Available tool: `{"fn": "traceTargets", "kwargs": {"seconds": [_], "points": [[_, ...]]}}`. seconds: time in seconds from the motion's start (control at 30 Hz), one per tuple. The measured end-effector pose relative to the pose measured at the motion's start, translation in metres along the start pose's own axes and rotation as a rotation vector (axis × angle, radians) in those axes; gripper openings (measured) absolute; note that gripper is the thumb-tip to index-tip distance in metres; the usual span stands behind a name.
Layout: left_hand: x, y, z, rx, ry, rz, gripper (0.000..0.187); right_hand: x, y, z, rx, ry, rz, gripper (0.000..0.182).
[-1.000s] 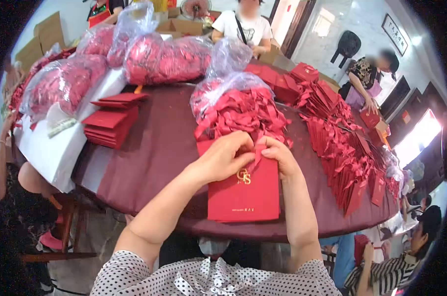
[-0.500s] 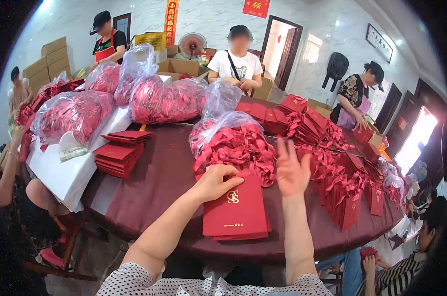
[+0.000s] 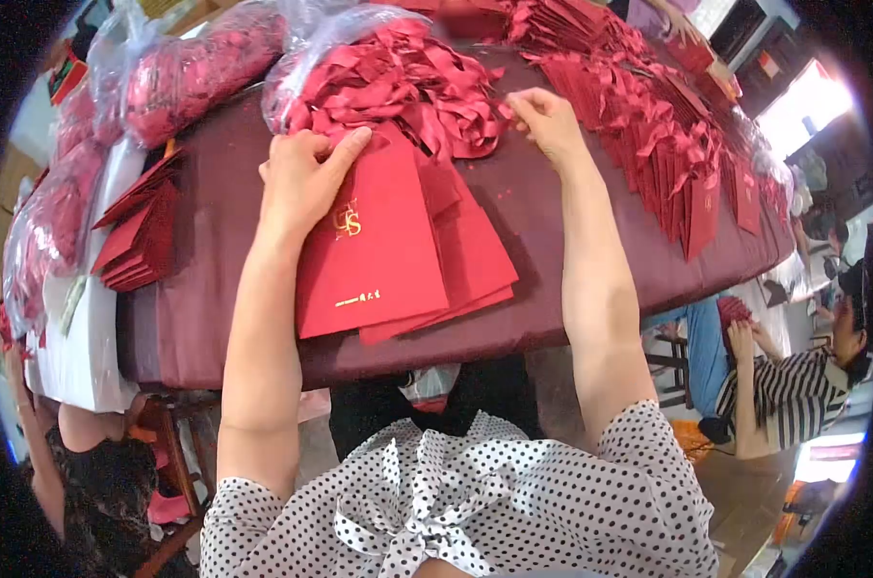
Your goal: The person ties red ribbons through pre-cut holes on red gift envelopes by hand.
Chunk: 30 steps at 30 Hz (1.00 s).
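Ribbons [image 3: 398, 82] heaped on the counter [image 3: 224, 212] could have tangled if tugged, while our left grip [image 3: 306, 178] pinched a red paper bag [image 3: 380, 255] before them and our right grip [image 3: 549, 125] curled beside them, its hold unclear.

The single view looks from the wearer's head, above and behind the bare left hand [image 3: 306, 178] and bare right hand [image 3: 552, 125], facing forward and steeply down. It sits near: a white blouse with black dots [image 3: 571, 482] fills the bottom, below both hands, and the broad surface under dark maroon cloth [image 3: 215, 241] spreads beneath them. The wide, rounded lens reaches a person in a black-and-white striped top [image 3: 783, 395] well right of the hands.
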<state>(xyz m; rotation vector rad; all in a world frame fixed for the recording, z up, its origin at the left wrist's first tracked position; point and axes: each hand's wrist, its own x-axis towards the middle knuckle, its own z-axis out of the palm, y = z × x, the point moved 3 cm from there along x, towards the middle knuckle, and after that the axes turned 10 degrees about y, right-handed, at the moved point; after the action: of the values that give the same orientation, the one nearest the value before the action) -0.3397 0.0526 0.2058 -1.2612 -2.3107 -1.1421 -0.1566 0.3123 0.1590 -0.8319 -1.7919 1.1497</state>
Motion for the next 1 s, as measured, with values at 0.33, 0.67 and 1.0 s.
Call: {"fn": "traceTargets", "kwargs": {"seconds": [0.33,0.67,1.0], "points": [[-0.004,0.024,-0.015,-0.191,0.233,0.267,0.018,0.011,0.024,0.002,-0.495,0.124,-0.077,0.045],[-0.012,0.022,0.002,-0.182,-0.153,0.347,0.019,0.012,0.023,-0.072,-0.822,-0.208,0.081,0.027],[-0.013,0.028,-0.012,-0.213,-0.282,0.092,0.022,-0.010,-0.037,0.035,-0.397,0.092,-0.820,0.034]]}}
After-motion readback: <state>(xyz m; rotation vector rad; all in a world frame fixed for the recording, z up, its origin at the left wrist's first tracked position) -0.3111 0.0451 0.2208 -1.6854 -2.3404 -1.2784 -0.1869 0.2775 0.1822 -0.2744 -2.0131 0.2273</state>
